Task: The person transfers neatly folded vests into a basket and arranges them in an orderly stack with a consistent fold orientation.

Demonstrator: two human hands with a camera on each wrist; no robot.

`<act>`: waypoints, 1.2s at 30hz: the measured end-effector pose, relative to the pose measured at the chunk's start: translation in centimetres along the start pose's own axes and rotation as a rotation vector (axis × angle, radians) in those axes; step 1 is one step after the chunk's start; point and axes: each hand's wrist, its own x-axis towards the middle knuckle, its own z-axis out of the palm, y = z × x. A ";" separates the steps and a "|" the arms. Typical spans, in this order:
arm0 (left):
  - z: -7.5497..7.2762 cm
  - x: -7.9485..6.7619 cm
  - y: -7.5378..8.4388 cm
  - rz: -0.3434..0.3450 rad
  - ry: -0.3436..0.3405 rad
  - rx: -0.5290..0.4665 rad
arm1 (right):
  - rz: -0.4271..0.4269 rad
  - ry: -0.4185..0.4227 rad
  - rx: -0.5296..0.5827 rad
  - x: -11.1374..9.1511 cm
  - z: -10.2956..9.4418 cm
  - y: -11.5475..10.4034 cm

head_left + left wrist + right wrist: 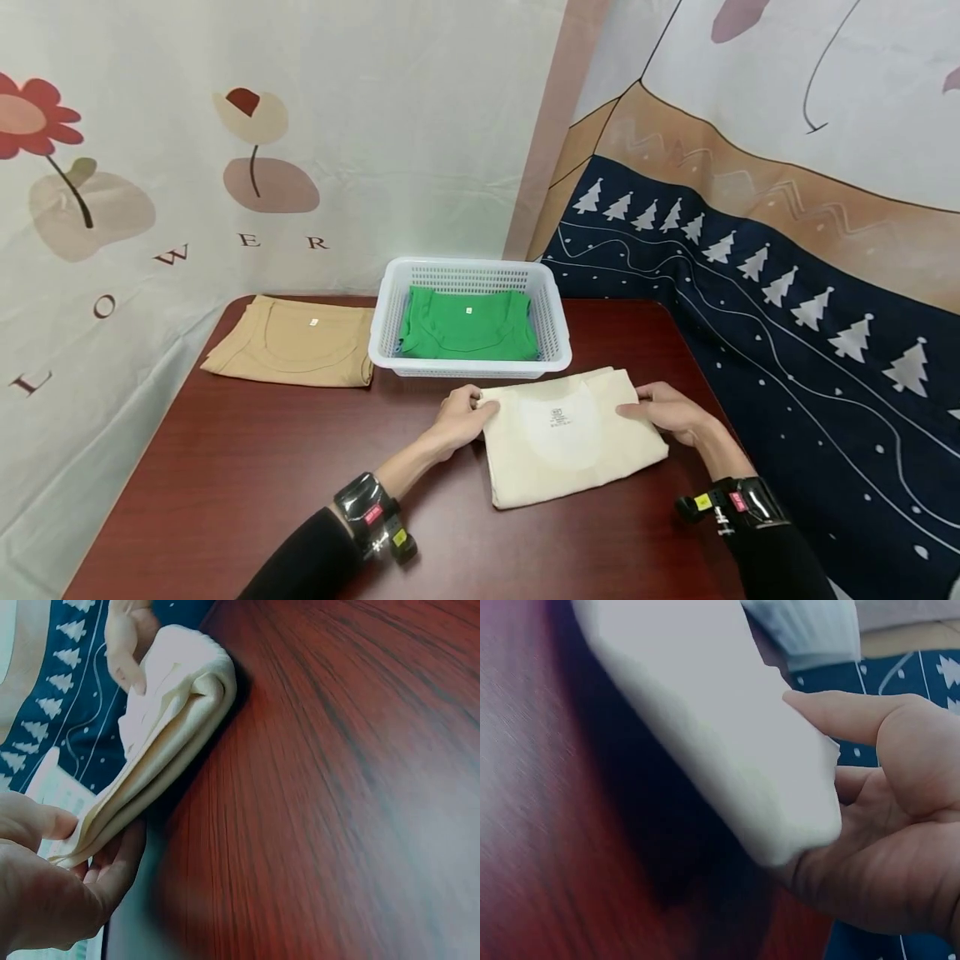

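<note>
A folded cream T-shirt (570,450), with a printed label at its neck, is held between both hands in front of the basket. My left hand (459,419) pinches its left upper corner, thumb on top and fingers beneath. At the right edge, my right hand (671,410) grips the cloth the same way. The left wrist view shows the shirt's stacked folds (161,750) from the side. In the right wrist view the rounded fold (727,750) stands above the table with a dark shadow below; the right fingers are partly hidden under the cloth.
A white plastic basket (380,333) stands at the table's back, holding a folded green shirt (471,325). Left of it lies a folded tan shirt (300,346). The dark red wooden table (247,467) backs onto hanging printed cloths, with a navy one (750,350) on the right.
</note>
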 end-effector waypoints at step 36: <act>-15.3 -3.9 -3.6 -0.054 0.051 0.125 | -0.192 -0.176 0.073 0.9 14.5 -4.9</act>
